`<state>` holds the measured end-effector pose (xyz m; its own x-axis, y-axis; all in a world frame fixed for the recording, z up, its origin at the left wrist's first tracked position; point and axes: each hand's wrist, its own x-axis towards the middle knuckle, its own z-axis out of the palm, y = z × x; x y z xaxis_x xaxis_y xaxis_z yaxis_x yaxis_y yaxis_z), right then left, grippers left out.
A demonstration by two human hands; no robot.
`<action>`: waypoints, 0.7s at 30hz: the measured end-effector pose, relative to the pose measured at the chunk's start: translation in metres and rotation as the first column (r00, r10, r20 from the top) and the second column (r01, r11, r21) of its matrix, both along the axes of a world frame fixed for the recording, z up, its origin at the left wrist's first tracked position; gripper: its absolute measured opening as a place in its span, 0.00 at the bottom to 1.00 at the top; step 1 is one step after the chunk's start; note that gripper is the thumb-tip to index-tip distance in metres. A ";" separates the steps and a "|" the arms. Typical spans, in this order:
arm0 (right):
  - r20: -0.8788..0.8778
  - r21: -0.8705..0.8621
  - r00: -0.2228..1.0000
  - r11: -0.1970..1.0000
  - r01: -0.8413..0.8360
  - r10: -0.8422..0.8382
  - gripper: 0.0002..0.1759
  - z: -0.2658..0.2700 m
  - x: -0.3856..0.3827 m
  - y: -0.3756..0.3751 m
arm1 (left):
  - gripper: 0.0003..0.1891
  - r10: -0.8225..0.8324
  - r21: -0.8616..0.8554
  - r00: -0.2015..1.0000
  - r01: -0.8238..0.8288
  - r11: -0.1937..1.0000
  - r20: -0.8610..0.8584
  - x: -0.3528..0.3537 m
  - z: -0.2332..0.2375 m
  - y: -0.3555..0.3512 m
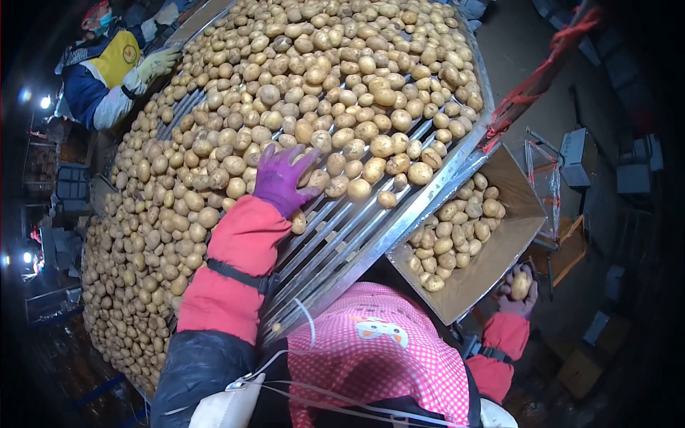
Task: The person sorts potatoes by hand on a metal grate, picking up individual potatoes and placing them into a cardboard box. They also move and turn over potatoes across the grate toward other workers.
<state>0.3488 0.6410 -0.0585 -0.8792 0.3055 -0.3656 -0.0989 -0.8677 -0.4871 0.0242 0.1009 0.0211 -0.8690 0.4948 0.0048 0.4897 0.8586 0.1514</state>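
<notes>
My left hand, in a purple glove, rests with spread fingers on the potatoes piled across a slatted metal table. One loose potato lies just below its thumb. Over to the right, my gloved right hand has its fingers wrapped round a single potato, beyond the outer wall of an open cardboard box. That box holds many potatoes heaped toward its far side and stands against the table's metal edge.
Across the pile at the upper left, a co-worker in a yellow vest reaches a gloved hand to the potatoes. A post wrapped in red plastic rises by the box. White boxes and an orange-framed stand are at the right.
</notes>
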 end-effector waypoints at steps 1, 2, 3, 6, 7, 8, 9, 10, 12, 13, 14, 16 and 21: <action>0.077 -0.016 0.996 0.999 0.045 -0.044 0.29 -0.014 0.028 0.016 | 0.44 -0.019 -0.036 0.996 0.022 0.999 0.093 -0.006 0.005 0.001; 0.244 0.368 0.911 0.901 0.229 -0.331 0.28 -0.061 0.058 0.030 | 0.44 -0.047 -0.030 0.994 0.051 0.998 0.100 -0.010 0.007 0.001; 0.278 0.698 0.840 0.699 0.158 -0.467 0.27 -0.089 0.073 0.050 | 0.44 -0.064 0.014 0.994 0.063 0.998 0.093 -0.011 0.009 -0.001; 0.307 0.822 0.648 -0.149 -0.550 -0.697 0.25 -0.116 0.073 0.087 | 0.40 -0.045 0.221 0.996 0.062 0.973 -0.080 -0.005 0.012 -0.022; 0.313 0.921 0.777 -0.024 -0.388 -0.547 0.25 -0.109 0.055 0.081 | 0.38 0.086 0.529 0.994 -0.106 0.842 0.061 0.003 0.010 -0.030; 0.268 0.963 0.885 0.130 -0.236 -0.381 0.24 -0.061 0.005 0.041 | 0.36 0.162 0.754 0.959 -0.284 0.592 0.234 0.015 0.016 -0.036; 0.386 0.855 0.874 0.472 -0.217 -0.297 0.21 0.005 -0.056 -0.027 | 0.35 0.173 0.858 0.895 -0.444 0.258 0.411 0.031 0.023 -0.044; 0.270 0.960 0.937 -0.009 -0.279 -0.222 0.19 0.006 -0.084 -0.046 | 0.32 0.103 0.819 0.814 -0.560 -0.123 0.572 0.048 0.045 -0.042; 0.228 0.969 0.974 -0.097 -0.225 0.017 0.14 0.076 -0.162 -0.156 | 0.29 0.004 0.756 0.795 -0.576 -0.311 0.607 0.076 0.034 -0.072; 0.041 0.977 0.990 -0.214 -0.011 0.136 0.15 0.074 -0.192 -0.201 | 0.28 -0.041 0.716 0.781 -0.590 -0.374 0.623 0.089 0.028 -0.085; -0.016 0.928 0.913 -0.333 0.165 0.407 0.19 0.070 -0.224 -0.230 | 0.25 -0.125 0.610 0.751 -0.611 -0.504 0.648 0.101 0.021 -0.092; 0.102 0.813 0.796 -0.511 0.278 0.596 0.26 0.072 -0.267 -0.310 | 0.20 -0.266 0.466 0.701 -0.662 -0.587 0.661 0.129 0.004 -0.119; 0.722 0.229 0.638 -0.963 0.143 0.266 0.26 0.047 -0.332 -0.416 | 0.20 -0.222 0.284 0.623 -0.607 -0.742 0.750 0.171 0.004 -0.139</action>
